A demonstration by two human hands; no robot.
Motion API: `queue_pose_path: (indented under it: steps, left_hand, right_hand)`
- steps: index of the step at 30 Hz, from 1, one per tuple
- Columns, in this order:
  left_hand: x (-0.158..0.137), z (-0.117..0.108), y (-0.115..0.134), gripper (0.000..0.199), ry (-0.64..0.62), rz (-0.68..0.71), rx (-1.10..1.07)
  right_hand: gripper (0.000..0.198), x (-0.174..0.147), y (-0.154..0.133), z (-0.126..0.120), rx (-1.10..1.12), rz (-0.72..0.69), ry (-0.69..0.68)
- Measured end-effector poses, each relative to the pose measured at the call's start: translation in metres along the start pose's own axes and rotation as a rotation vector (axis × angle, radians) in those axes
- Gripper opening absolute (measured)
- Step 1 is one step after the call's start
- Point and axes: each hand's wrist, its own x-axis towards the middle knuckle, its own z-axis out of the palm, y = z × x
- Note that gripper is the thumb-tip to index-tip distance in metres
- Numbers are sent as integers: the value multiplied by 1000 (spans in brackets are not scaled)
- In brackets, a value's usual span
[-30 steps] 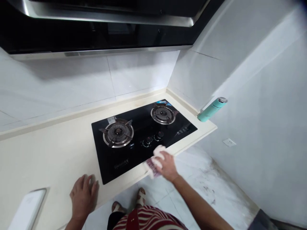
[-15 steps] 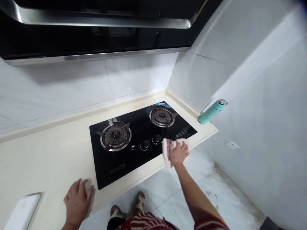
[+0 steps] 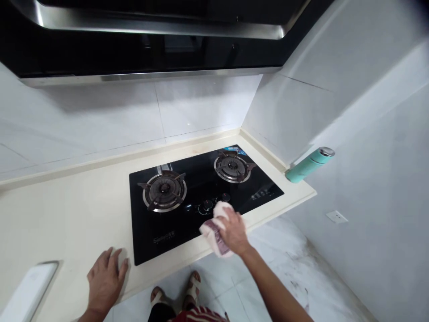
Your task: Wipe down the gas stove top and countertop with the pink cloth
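My right hand point(image 3: 233, 230) is closed on a pink and white cloth point(image 3: 212, 232), pressed down at the front edge of the black gas stove point(image 3: 187, 223). Part of the cloth hangs over the cream countertop's front strip, just below the control knobs point(image 3: 207, 205). The knob on the right is partly covered by the cloth. My left hand point(image 3: 105, 278) rests on the cream countertop point(image 3: 73, 214), left of the stove, with fingers spread and nothing in them.
A mint-green bottle point(image 3: 308, 165) stands at the counter's right end by the wall. At the lower left lies a white flat object point(image 3: 30, 290). The dark range hood point(image 3: 150, 53) hangs low above the stove. A wall socket point(image 3: 337, 217) is at the right.
My right hand has slid the cloth leftward along the stove's front edge, from near its right corner to below the knobs. The left hand has stayed in place. The view has shifted slightly.
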Motion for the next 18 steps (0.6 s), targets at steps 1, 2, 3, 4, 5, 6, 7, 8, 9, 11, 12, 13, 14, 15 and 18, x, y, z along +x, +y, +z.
queue_pose_path:
  steps: [1, 2, 3, 4, 5, 6, 7, 8, 9, 11, 12, 13, 14, 15, 18]
  left_hand:
    - [0, 0, 0, 45, 3, 0, 5]
    - [-1, 1, 0, 45, 8, 3, 11]
    - [-2, 1, -1, 45, 13, 8, 16]
    - [-2, 2, -1, 45, 17, 14, 21]
    - [-3, 2, -1, 45, 20, 19, 27]
    - [-3, 3, -2, 45, 21, 23, 32]
    - [-3, 4, -2, 45, 22, 23, 36]
    - [-3, 4, -3, 45, 23, 21, 40]
    - [-3, 5, -4, 44, 24, 20, 43]
    - [-4, 7, -5, 44, 30, 24, 47]
    - [-4, 8, -5, 45, 34, 29, 49]
    - [-4, 9, -6, 45, 41, 33, 50]
    - [-4, 9, -6, 46, 46, 37, 49]
    - [-4, 10, -6, 46, 51, 41, 48]
    - [-5, 10, -5, 46, 65, 45, 50]
  right_hand:
    - [39, 5, 24, -7, -46, 98, 11]
    - [38, 9, 47, -14, -89, 208, 23]
    - [38, 14, 68, -21, -126, 328, 40]
    - [40, 19, 87, -29, -158, 462, 64]
    - [42, 25, 103, -37, -186, 595, 88]
    - [44, 30, 117, -44, -208, 717, 105]
    - [47, 36, 127, -52, -223, 819, 104]
    - [49, 42, 134, -58, -231, 890, 87]
    - [51, 48, 137, -64, -234, 928, 58]
    - [54, 59, 136, -71, -232, 931, -7]
    - [54, 65, 131, -72, -232, 906, -32]
    - [53, 71, 125, -71, -233, 871, -49]
    - [52, 76, 118, -69, -236, 831, -62]
    - [51, 83, 110, -66, -237, 786, -78]
    - [48, 105, 83, -55, -236, 630, -122]
